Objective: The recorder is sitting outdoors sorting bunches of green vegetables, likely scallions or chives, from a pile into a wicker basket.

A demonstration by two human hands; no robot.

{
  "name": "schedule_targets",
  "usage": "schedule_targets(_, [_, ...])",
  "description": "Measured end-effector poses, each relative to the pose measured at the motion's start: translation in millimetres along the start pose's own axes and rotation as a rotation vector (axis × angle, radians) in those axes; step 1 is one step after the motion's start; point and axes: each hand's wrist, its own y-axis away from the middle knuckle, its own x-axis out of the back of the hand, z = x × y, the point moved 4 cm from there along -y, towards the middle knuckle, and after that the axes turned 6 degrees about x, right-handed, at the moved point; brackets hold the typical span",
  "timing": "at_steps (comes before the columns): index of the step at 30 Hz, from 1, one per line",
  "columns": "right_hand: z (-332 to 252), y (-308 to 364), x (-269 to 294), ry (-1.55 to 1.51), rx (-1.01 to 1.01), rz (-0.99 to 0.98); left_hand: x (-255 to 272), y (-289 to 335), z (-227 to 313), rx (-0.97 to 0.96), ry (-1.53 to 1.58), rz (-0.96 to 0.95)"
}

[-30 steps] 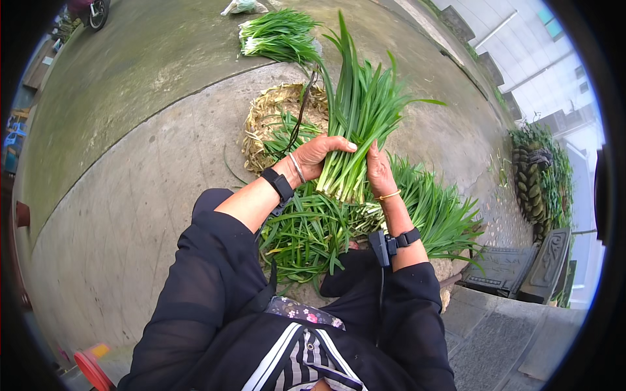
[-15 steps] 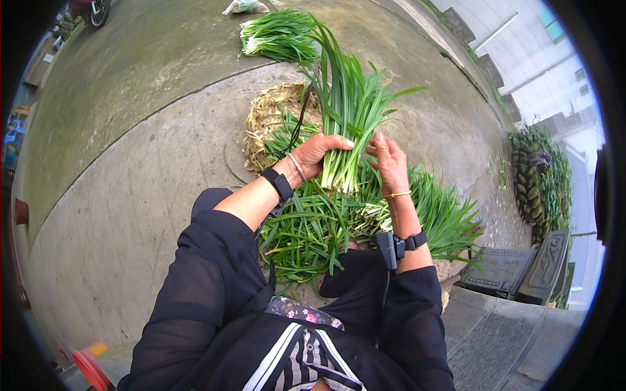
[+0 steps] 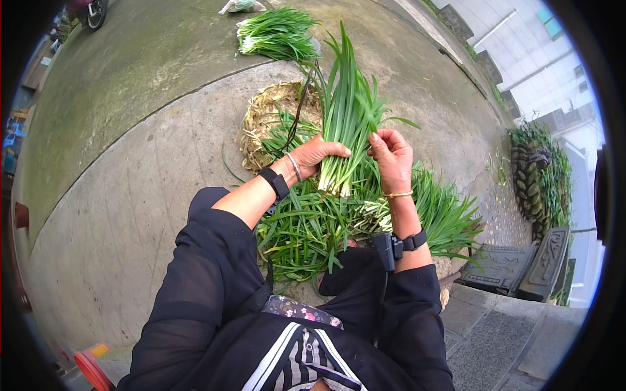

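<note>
My left hand [image 3: 321, 154] is wrapped round a bunch of garlic chives [image 3: 345, 98], thumb across the stalks. The pale cut ends point down toward me and the long flat leaves rise away. At the bunch's right side, my right hand [image 3: 392, 156] pinches a leaf between thumb and fingers. Below lies a loose heap of green leaves [image 3: 303, 228]. More chives [image 3: 437, 212] with white stalk ends are piled to the right, partly behind my right wrist.
Behind my left hand stands a round woven straw basket [image 3: 254, 124] with leaves in it. Farther off, another chive bundle [image 3: 277, 34] lies on the concrete ground [image 3: 130, 169] near a pale plastic bag [image 3: 242, 6]. Carved stone slabs [image 3: 505, 267] stand at right; a red plastic object [image 3: 92, 368] is lower left.
My right hand has gone from loosely spread fingers to a pinch on a leaf at the bunch's edge. The bunch stays in my left hand, its leaves now more upright.
</note>
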Motion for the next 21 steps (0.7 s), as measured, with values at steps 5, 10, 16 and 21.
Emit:
schedule_targets(5, [-3.6, 0.0, 0.6, -0.144, -0.118, 0.003, -10.0, 5.1, 6.2, -0.012, 0.029, -0.038])
schedule_targets(10, [-1.3, 5.3, -14.7, -0.168, -0.104, 0.017, -27.0, 5.1, 2.8, -0.069, -0.039, -0.060])
schedule_targets(16, [-16.2, 5.7, -15.3, 0.128, 0.147, 0.053, -16.8, 3.5, -5.2, 0.062, -0.139, -0.063])
schedule_targets(21, [-26.8, -10.9, 32.0, -0.198, 0.142, 0.317, -5.5, 0.2, -12.9, 0.079, -0.181, -0.035])
